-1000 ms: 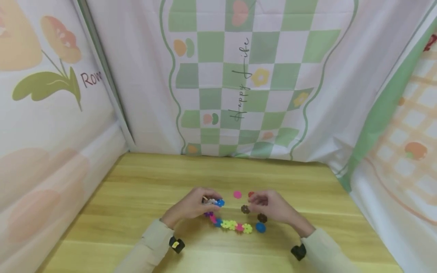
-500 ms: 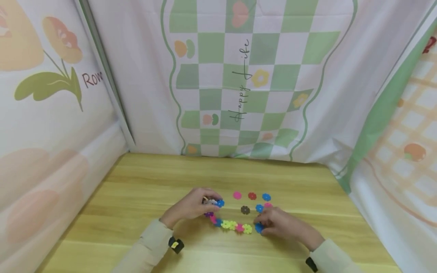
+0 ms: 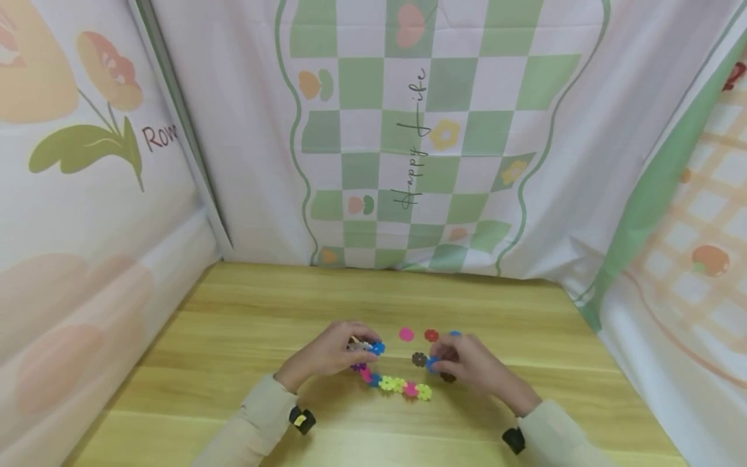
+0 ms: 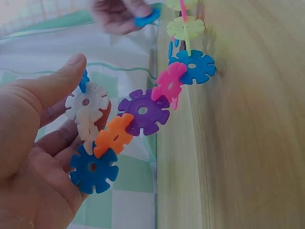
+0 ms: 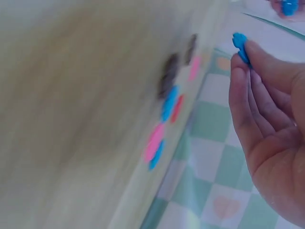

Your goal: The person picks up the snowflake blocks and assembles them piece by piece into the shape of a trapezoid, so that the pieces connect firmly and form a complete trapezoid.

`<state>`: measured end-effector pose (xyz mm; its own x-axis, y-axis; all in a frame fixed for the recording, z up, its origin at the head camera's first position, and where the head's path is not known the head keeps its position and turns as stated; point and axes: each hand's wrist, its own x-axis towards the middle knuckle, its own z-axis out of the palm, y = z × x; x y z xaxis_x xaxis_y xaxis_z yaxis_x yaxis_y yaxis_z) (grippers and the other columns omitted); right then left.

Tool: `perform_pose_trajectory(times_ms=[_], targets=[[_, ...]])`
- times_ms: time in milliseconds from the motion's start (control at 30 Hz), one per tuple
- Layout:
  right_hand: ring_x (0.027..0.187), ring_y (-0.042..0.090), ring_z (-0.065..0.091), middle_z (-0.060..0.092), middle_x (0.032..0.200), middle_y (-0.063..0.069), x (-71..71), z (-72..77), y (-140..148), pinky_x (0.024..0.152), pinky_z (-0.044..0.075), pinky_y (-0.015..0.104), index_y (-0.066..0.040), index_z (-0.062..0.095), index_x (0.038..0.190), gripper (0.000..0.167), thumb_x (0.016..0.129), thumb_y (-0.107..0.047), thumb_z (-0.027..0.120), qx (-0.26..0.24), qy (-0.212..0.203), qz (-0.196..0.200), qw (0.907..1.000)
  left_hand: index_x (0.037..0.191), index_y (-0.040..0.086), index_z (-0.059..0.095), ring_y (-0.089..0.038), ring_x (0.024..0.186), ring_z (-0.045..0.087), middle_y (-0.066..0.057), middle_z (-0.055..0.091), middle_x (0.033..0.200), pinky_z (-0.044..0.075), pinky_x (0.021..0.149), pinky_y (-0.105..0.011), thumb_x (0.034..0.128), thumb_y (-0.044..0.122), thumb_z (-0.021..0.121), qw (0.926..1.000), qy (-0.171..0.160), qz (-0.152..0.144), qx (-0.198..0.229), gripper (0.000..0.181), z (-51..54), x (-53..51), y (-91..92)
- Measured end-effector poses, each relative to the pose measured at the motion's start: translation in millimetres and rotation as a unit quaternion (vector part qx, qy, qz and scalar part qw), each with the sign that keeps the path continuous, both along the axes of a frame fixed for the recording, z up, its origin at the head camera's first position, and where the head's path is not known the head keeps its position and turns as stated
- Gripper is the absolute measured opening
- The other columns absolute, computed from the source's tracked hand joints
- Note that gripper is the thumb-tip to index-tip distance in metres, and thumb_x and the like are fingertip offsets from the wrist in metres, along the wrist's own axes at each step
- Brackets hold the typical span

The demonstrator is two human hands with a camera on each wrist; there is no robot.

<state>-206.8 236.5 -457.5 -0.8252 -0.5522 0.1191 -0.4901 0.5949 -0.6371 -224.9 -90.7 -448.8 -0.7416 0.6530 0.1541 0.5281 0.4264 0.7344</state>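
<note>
Gripping a flower-disc chain point(image 4: 152, 121) on the left, pinching a lone blue disc point(image 5: 239, 44) on the right

Working with both hands over a wood-grain table point(image 3: 280, 298), before a checkered cloth point(image 3: 362, 130). Holding the chain's raised end in the left hand point(image 3: 329, 350), curling thumb and fingers around the white discs point(image 4: 97, 98) there. Showing a blue end disc point(image 3: 377, 348) at the tip, seemingly linked already. Running from the left hand through blue, orange, purple and pink, then trailing near and rightward through blue, yellow and pink. Finishing in a yellow end disc point(image 3: 423, 392) on the near side.

Clasping the lone blue disc between thumb and forefinger of the right hand point(image 3: 467, 360), bending the other fingers loosely alongside. Holding it clear of both chain ends, so not yet joining it to either.

Counting roughly a dozen discs as linked. Lying loose on the far side: a far pink disc point(image 3: 406, 335), a red disc point(image 3: 431, 335) and a far-right blue disc point(image 3: 455, 333). Lying nearer: a brown disc point(image 3: 419, 359) and a second brown disc point(image 3: 448, 377), partly hiding under the right hand in the head view. Showing only blurrily in the right wrist view: a loose blue disc point(image 5: 169, 102) and a second pink disc point(image 5: 154, 142).

Apparently standing past halfway, assuming a place for every disc in the chain: leaving the pinched one and seven loose ones to attach.
</note>
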Motion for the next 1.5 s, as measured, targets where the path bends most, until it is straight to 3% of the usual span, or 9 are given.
perform_pose_trajectory(times_ms=[300,500,633,833,1133,1400,1500], targets=[[0.085,0.011,0.076,0.080,0.097,0.001,-7.4,14.8,-37.6,0.077,0.063,0.020,-0.012,0.076,0.106,0.014,0.093,-0.012,0.080,-0.067,0.048,-0.033,0.9961,0.121,0.013,0.075,-0.008,0.102,0.067,0.001,0.075,0.113,0.057,0.090,-0.019,0.0973,0.021,0.078,0.9999,0.006,0.007,-0.008,0.025,-1.0,-1.4,0.9],[0.086,0.018,0.078,0.080,0.099,0.008,-6.9,11.3,-57.9,0.077,0.063,0.021,-0.008,0.075,0.106,0.012,0.094,-0.009,0.079,-0.132,0.076,-0.027,0.9881,0.120,0.014,0.075,-0.010,0.104,0.069,0.001,0.076,0.114,0.058,0.091,-0.021,0.0987,0.026,0.076,0.9999,0.013,0.002,0.000,0.025,-1.3,-3.1,0.8],[0.085,0.015,0.078,0.080,0.097,0.006,-4.3,5.9,-67.4,0.077,0.064,0.023,-0.009,0.075,0.105,0.011,0.094,-0.009,0.079,-0.157,0.076,-0.028,0.9843,0.119,0.015,0.076,-0.009,0.103,0.068,0.003,0.075,0.113,0.058,0.089,-0.022,0.0998,0.026,0.075,0.9998,0.019,0.001,0.000,0.022,-1.4,-3.0,0.8],[0.083,0.012,0.077,0.079,0.096,0.003,-1.3,2.5,-71.4,0.075,0.064,0.024,-0.013,0.075,0.104,0.012,0.094,-0.009,0.079,-0.167,0.074,-0.035,0.9825,0.117,0.015,0.076,-0.007,0.101,0.067,0.003,0.075,0.111,0.058,0.088,-0.022,0.1006,0.025,0.074,0.9999,0.014,-0.002,0.005,0.019,-1.9,-3.5,1.4],[0.083,0.009,0.076,0.079,0.096,0.003,3.7,4.8,-73.0,0.075,0.064,0.024,-0.010,0.075,0.105,0.013,0.093,-0.008,0.080,-0.173,0.076,-0.033,0.9815,0.117,0.014,0.076,-0.005,0.100,0.067,0.002,0.075,0.111,0.058,0.086,-0.020,0.1010,0.024,0.073,0.9999,0.013,-0.004,0.005,0.019,-2.7,-3.1,2.6],[0.077,0.006,0.075,0.080,0.089,0.002,9.5,5.9,-81.1,0.070,0.063,0.022,-0.009,0.076,0.097,0.009,0.091,-0.005,0.081,-0.162,0.124,-0.052,0.9777,0.112,0.007,0.078,-0.009,0.097,0.070,-0.004,0.078,0.109,0.058,0.084,-0.018,0.0984,0.015,0.075,0.9985,0.054,0.012,-0.003,0.017,-1.6,1.4,10.4],[0.076,0.006,0.075,0.080,0.089,0.002,10.0,5.5,-83.4,0.069,0.063,0.021,-0.009,0.077,0.095,0.006,0.092,-0.007,0.082,-0.167,0.122,-0.067,0.9761,0.111,0.005,0.079,-0.011,0.096,0.071,-0.005,0.079,0.107,0.058,0.085,-0.019,0.0975,0.014,0.075,0.9974,0.068,0.025,-0.002,0.016,-0.5,3.1,13.0]])
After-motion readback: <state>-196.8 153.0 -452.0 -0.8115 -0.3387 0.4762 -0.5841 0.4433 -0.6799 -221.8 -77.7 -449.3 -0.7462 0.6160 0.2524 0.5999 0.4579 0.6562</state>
